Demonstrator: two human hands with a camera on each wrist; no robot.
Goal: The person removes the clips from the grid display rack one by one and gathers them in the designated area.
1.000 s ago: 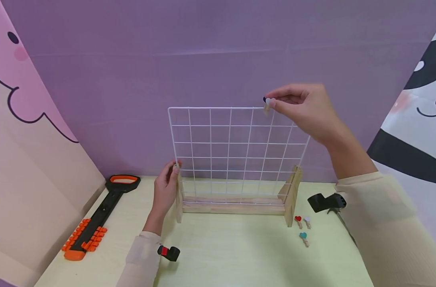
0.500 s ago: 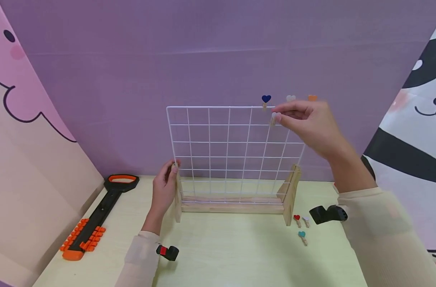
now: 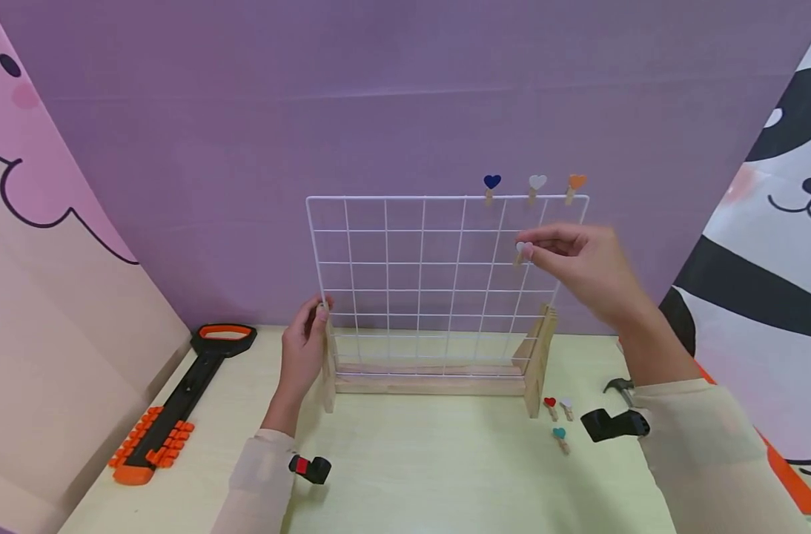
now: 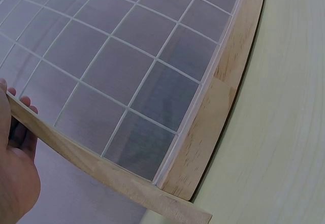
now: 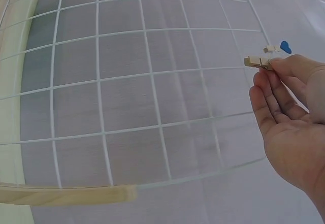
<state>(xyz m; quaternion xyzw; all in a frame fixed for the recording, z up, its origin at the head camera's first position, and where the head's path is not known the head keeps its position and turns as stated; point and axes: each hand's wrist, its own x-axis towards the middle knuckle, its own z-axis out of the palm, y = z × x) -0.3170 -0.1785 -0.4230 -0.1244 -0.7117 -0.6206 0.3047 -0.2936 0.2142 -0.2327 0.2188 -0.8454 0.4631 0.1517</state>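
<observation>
My right hand point(image 3: 588, 271) pinches a small wooden clothespin point(image 5: 257, 62) topped with a white heart, in front of the right part of a white wire grid point(image 3: 422, 262). The grid stands upright in a wooden stand point(image 3: 432, 385). My left hand point(image 3: 302, 348) grips the top of the stand's left upright point(image 4: 96, 165) at the grid's edge. Along the top wire sit a dark blue heart clothespin point(image 3: 491, 182), a white one point(image 3: 537, 181) and an orange one point(image 3: 577, 181). Red point(image 3: 550, 403), pale point(image 3: 566, 406) and teal point(image 3: 559, 433) heart clothespins lie on the table, right of the stand.
A black tool with an orange-lined handle and several orange clips point(image 3: 202, 374) lies at the table's left. A hammer head point(image 3: 620, 385) shows beside my right sleeve. The purple backdrop point(image 3: 279, 133) rises behind the grid, with printed panels on both sides.
My right hand has moved down and slightly right from the top wire with the white-heart clothespin, leaving the dark blue, white and orange clothespins in view. The left hand keeps its hold.
</observation>
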